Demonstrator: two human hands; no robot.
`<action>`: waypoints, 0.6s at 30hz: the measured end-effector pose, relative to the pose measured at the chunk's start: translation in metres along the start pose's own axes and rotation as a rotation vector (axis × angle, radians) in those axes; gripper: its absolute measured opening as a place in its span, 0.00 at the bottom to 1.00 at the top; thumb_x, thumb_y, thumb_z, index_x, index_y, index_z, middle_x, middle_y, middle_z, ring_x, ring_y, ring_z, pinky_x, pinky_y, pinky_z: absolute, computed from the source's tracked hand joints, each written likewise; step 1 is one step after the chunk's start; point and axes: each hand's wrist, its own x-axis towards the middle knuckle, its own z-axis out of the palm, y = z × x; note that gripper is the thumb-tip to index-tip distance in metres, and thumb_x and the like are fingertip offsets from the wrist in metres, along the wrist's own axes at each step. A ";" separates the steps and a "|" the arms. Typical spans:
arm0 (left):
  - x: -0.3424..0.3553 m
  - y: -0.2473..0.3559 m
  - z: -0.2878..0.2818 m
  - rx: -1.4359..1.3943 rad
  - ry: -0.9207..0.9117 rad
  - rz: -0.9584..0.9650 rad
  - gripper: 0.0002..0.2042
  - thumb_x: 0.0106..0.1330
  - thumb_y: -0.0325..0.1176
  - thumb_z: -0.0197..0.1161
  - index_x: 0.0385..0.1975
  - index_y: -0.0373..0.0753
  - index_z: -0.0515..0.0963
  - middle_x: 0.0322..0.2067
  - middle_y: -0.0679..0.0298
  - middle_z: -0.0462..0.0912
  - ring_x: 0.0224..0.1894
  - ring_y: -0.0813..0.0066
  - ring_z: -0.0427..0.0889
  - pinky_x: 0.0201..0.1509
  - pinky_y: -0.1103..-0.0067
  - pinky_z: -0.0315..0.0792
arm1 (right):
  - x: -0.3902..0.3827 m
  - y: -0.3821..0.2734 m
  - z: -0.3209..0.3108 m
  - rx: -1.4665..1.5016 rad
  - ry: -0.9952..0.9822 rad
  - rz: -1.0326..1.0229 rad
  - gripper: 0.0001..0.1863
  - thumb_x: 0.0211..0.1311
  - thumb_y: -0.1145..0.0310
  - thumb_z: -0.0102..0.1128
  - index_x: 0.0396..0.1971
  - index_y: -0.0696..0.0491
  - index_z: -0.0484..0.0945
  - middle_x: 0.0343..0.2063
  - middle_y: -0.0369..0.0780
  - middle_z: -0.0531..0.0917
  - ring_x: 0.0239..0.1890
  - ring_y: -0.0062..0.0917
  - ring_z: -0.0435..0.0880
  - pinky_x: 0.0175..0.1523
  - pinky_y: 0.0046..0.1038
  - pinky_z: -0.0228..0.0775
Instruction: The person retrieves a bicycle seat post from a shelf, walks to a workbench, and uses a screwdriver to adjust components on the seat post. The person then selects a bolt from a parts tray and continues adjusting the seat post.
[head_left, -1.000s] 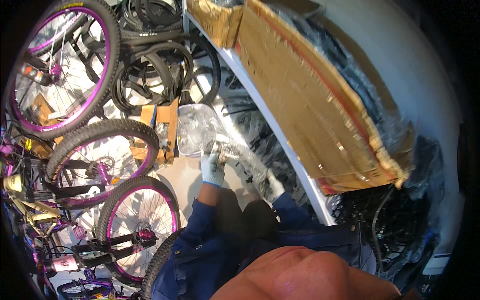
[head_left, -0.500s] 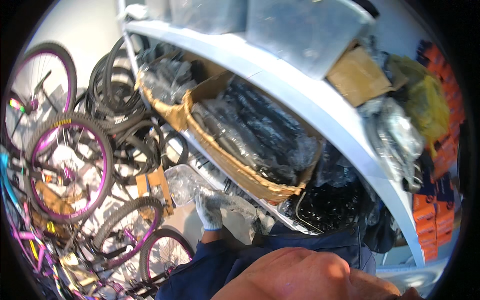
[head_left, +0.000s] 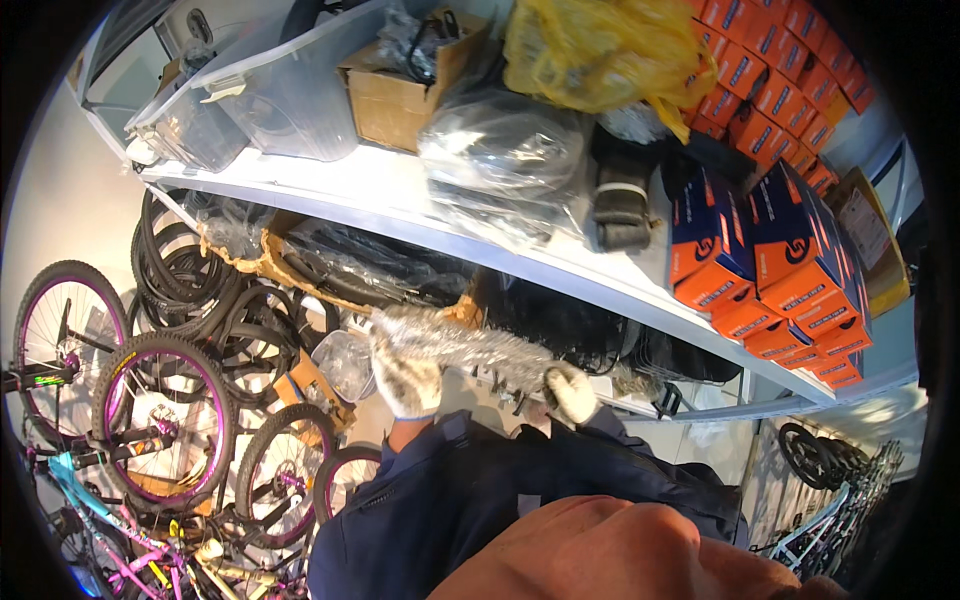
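Both of my hands wear pale work gloves. Between them stretches a long, silvery bundle in clear plastic wrap [head_left: 470,345], raised in front of my body. My left hand [head_left: 408,385], its glove smudged dark, is closed on the bundle's left end. At the other end, my right hand [head_left: 570,394] grips the wrap with curled fingers. What lies inside the plastic cannot be made out. Just behind the bundle is a torn cardboard box [head_left: 265,262] of black parts in plastic, on the lower shelf. A clear plastic tub [head_left: 343,366] stands left of my left hand.
A white shelf [head_left: 330,190] spans the view above my hands, carrying clear bins [head_left: 290,110], a yellow plastic bag [head_left: 600,55] and orange-and-blue boxes [head_left: 800,245]. Bicycle wheels [head_left: 165,420] and black tyres [head_left: 175,250] crowd the left. More bicycles [head_left: 825,520] stand at lower right.
The view has swung right, bringing the boxes on the upper shelf into sight. The bundle is raised and more level, and my right hand on it now shows clearly.
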 end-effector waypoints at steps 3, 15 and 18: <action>0.004 -0.029 0.026 0.012 -0.198 -0.096 0.25 0.83 0.47 0.45 0.74 0.44 0.66 0.73 0.57 0.66 0.73 0.61 0.67 0.77 0.65 0.61 | -0.031 -0.047 -0.039 -0.471 0.031 -0.182 0.22 0.57 0.59 0.77 0.45 0.58 0.83 0.29 0.39 0.86 0.31 0.27 0.85 0.40 0.31 0.79; 0.052 -0.083 0.062 0.165 0.003 -0.304 0.19 0.79 0.52 0.49 0.52 0.44 0.76 0.45 0.63 0.74 0.50 0.64 0.73 0.59 0.66 0.68 | -0.135 -0.047 -0.080 -0.207 0.401 -0.011 0.17 0.62 0.74 0.71 0.50 0.62 0.81 0.39 0.36 0.87 0.40 0.18 0.82 0.47 0.23 0.76; 0.077 -0.081 0.050 -0.199 -0.228 -0.432 0.20 0.78 0.54 0.51 0.30 0.46 0.76 0.26 0.66 0.72 0.34 0.66 0.72 0.45 0.67 0.72 | -0.165 -0.050 -0.089 -0.282 0.514 0.101 0.15 0.62 0.69 0.74 0.44 0.62 0.84 0.33 0.35 0.87 0.35 0.17 0.80 0.44 0.24 0.74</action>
